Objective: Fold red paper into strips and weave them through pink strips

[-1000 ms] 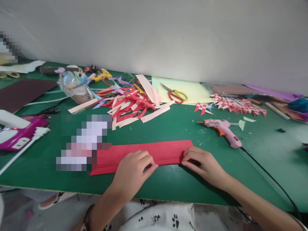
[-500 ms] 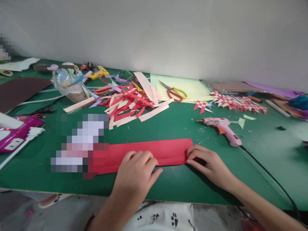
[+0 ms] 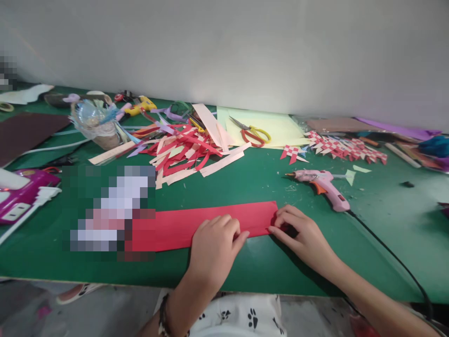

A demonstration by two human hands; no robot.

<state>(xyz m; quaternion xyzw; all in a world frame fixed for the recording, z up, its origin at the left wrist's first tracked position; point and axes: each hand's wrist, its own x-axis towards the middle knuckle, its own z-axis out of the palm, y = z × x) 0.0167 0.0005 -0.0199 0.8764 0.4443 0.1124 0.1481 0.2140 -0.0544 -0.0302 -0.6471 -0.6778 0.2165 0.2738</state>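
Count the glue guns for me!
2: a pink glue gun beyond and right of the red paper, and a yellow glue gun farther back, left of the paper strips. More could be hidden.

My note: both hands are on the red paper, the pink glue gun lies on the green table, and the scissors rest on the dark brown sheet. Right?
Not quite: the scissors rest on the pale yellow-green sheet, as the head view shows. Left hand, right hand, red paper, pink glue gun and green table stand as noted.
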